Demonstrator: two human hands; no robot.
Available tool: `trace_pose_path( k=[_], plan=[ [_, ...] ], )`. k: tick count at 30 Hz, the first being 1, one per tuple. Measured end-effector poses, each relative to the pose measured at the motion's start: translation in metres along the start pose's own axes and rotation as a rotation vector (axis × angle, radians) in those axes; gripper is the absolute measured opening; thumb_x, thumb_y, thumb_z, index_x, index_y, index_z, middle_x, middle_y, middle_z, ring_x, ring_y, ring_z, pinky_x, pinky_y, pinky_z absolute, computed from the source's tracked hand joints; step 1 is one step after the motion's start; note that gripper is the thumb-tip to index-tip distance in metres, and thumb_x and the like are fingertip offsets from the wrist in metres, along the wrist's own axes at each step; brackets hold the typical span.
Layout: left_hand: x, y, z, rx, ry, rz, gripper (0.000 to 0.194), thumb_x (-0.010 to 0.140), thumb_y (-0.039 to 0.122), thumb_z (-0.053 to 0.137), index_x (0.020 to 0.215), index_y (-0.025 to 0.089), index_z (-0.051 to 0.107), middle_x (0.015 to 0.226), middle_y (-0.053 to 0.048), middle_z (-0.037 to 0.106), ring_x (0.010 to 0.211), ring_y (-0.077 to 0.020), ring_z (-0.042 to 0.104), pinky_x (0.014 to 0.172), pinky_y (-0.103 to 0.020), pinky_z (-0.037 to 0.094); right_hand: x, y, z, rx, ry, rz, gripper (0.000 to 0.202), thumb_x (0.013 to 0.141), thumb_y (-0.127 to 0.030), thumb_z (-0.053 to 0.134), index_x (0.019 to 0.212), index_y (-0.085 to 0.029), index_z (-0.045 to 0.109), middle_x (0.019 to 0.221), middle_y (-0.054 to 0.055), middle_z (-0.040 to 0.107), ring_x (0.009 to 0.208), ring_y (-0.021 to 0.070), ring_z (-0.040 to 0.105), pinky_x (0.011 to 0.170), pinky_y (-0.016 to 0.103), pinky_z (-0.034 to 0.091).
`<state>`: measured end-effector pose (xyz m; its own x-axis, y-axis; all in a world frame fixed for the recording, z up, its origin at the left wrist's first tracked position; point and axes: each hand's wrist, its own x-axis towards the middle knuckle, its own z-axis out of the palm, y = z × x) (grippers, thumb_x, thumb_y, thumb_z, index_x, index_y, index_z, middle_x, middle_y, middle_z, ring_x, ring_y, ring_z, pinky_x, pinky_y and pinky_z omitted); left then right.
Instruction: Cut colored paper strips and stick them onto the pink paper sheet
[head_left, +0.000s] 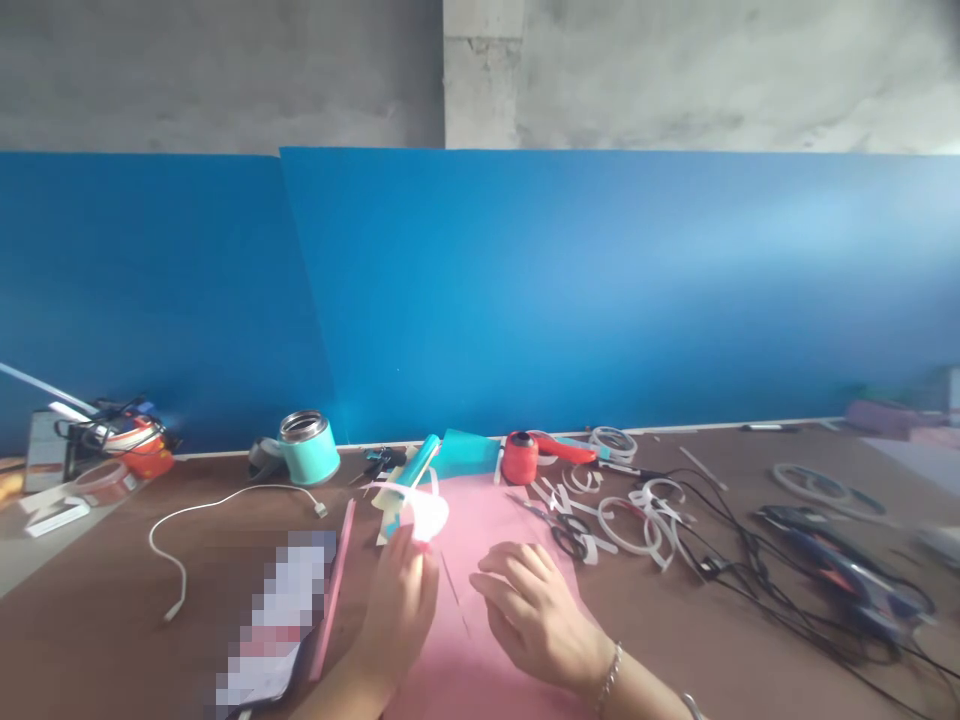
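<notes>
My left hand (401,595) is closed on a white piece (429,514) that looks like paper, its thumb and fingers pinched at the lower edge. A thin curved strip runs leftward from the piece. To the right, my right hand (521,605) hovers over or rests on the pink sheet (480,690), fingers bent and slightly apart, with nothing visible in them. Between the hands a thin dark line (454,592) shows on the sheet. Black-handled scissors (568,538) lie beyond my right hand, beside white paper scraps (555,496).
A turquoise cup (309,448), red spool (520,460) and teal sheet (461,455) stand or lie toward the blue partition (585,300). White cable (217,500) and a pixelated phone-like object (281,620) are left. White coils (630,527), black cables (750,550) and a dark tool (847,570) lie right.
</notes>
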<state>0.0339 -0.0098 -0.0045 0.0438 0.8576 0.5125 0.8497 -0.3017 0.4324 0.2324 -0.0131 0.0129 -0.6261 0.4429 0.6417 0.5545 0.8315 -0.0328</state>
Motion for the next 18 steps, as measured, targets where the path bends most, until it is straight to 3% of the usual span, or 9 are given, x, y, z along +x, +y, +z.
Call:
trace_pose_path(
  k=[3, 5, 7, 10, 14, 18],
  plan=[
    [0.003, 0.000, 0.004, 0.140, -0.047, 0.143, 0.047, 0.084, 0.005, 0.032, 0.124, 0.020, 0.050, 0.088, -0.008, 0.060, 0.081, -0.0222, 0.056, 0.077, -0.040, 0.044, -0.003, 0.000, 0.001, -0.102, 0.112, -0.040, 0.046, 0.080, -0.006, 0.041, 0.122, -0.021, 0.050, 0.115, 0.010, 0.060, 0.115, 0.0252, 0.044, 0.090, 0.041, 0.033],
    [0.002, 0.000, 0.014, 0.251, -0.138, 0.230, 0.053, 0.079, -0.002, 0.032, 0.127, 0.017, 0.046, 0.090, -0.008, 0.058, 0.083, -0.0227, 0.055, 0.077, -0.040, 0.044, -0.003, 0.004, 0.006, -0.125, 0.072, 0.010, 0.043, 0.081, -0.008, 0.043, 0.122, -0.021, 0.051, 0.119, 0.010, 0.059, 0.117, 0.0257, 0.041, 0.093, 0.042, 0.030],
    [0.000, -0.002, 0.023, 0.265, -0.220, 0.286, 0.049, 0.080, -0.002, 0.033, 0.123, 0.016, 0.048, 0.090, -0.007, 0.058, 0.084, -0.0219, 0.055, 0.075, -0.038, 0.045, -0.002, 0.011, 0.013, -0.095, -0.032, 0.095, 0.030, 0.085, -0.012, 0.045, 0.111, -0.021, 0.058, 0.113, 0.009, 0.061, 0.110, 0.0242, 0.046, 0.090, 0.040, 0.032],
    [-0.001, -0.004, 0.025, 0.146, -0.285, 0.298, 0.036, 0.082, 0.000, 0.036, 0.104, 0.019, 0.057, 0.088, -0.005, 0.059, 0.083, -0.0199, 0.055, 0.072, -0.033, 0.045, -0.003, 0.027, 0.021, -0.052, -0.154, 0.153, 0.021, 0.086, -0.011, 0.047, 0.081, -0.022, 0.065, 0.087, 0.004, 0.065, 0.084, 0.0177, 0.052, 0.076, 0.034, 0.034],
    [0.003, -0.008, 0.012, 0.034, -0.295, 0.235, 0.023, 0.084, 0.008, 0.041, 0.073, 0.019, 0.057, 0.077, -0.004, 0.059, 0.076, -0.0189, 0.055, 0.067, -0.030, 0.044, -0.007, 0.039, 0.019, -0.031, -0.319, 0.217, 0.019, 0.086, -0.016, 0.050, 0.076, -0.021, 0.066, 0.081, 0.003, 0.062, 0.077, 0.0162, 0.050, 0.071, 0.031, 0.033],
    [0.007, -0.015, 0.004, 0.009, -0.293, 0.247, 0.022, 0.083, 0.009, 0.044, 0.073, 0.020, 0.060, 0.077, -0.003, 0.061, 0.077, -0.0184, 0.057, 0.067, -0.030, 0.043, -0.010, 0.041, 0.015, 0.095, -0.338, 0.319, 0.021, 0.085, -0.014, 0.050, 0.074, -0.022, 0.066, 0.085, 0.002, 0.060, 0.078, 0.0147, 0.051, 0.070, 0.028, 0.036]
  ],
)
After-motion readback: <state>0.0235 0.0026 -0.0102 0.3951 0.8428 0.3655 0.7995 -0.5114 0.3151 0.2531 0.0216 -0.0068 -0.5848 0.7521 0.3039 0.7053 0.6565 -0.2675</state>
